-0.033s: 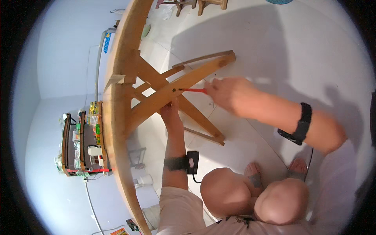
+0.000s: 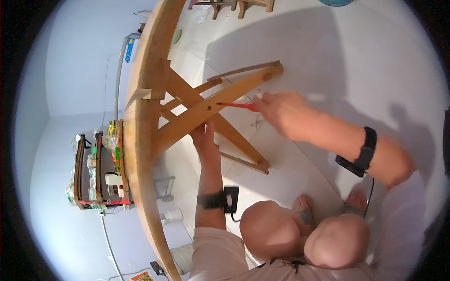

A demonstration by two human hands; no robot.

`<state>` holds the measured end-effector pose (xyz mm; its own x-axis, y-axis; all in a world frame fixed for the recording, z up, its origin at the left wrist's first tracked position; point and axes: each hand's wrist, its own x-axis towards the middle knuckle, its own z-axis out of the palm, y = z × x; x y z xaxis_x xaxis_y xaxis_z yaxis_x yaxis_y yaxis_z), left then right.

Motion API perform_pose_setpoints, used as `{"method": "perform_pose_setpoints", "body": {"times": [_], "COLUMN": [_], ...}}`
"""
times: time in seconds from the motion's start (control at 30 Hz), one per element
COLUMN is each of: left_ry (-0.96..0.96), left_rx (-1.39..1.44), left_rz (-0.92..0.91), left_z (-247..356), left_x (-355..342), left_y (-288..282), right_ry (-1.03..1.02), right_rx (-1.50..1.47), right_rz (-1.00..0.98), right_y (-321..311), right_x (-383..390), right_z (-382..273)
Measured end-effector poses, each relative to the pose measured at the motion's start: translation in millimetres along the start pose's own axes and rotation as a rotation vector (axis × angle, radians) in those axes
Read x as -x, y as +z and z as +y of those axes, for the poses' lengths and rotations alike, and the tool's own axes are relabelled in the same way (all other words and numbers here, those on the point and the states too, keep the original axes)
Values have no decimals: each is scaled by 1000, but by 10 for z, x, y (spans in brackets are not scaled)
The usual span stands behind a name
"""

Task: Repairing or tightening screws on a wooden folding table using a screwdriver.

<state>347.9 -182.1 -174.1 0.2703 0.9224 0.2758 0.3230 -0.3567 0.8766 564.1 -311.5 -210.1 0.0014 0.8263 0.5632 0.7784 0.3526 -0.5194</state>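
A wooden crossed-leg frame joins a pale wooden board whose long edge runs down the left of the view. My right hand is closed on a red-handled screwdriver. The tool's thin tip lies over the front bar, slightly right of a dark round fastener or hole; whether it touches is unclear. Below that spot my left hand has its fingers curled up behind the bar, so what they hold is hidden.
Wooden stools and a blue round item are at the top. At left, a shelf unit packed with goods is by the wall. My knees and feet are at the bottom, on the tiled floor.
The screwdriver and my right hand have moved slightly rightward, taking the tip away from the dark fastener or hole. My left hand has shifted very little.
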Motion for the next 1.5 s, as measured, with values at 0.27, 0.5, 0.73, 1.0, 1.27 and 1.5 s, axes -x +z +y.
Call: {"method": "perform_pose_setpoints", "body": {"times": [0.27, 0.5, 0.73, 1.0, 1.27, 1.5], "left_ry": [-406, -265, -615, -513, -548, -596], "left_rx": [936, 950, 628, 488, 485, 529], "left_rz": [123, 250, 344, 580, 521, 507], "left_z": [159, 1422, 1940, 1842, 1713, 1805], "left_x": [1901, 2092, 1882, 1961, 1733, 1658], "left_y": [-2076, -2699, -2173, -2315, -2491, -2279], "right_ry": [667, 337, 438, 389, 459, 427], "right_rx": [-1364, -1458, -1159, -1216, -1163, -1163], "right_rz": [277, 430, 532, 596, 534, 543], "right_y": [-485, -1074, -1273, -1328, -1241, -1221], "right_x": [-235, -1133, -1823, -1914, -1896, -1843], "right_z": [345, 244, 106, 161, 23, -23]}}
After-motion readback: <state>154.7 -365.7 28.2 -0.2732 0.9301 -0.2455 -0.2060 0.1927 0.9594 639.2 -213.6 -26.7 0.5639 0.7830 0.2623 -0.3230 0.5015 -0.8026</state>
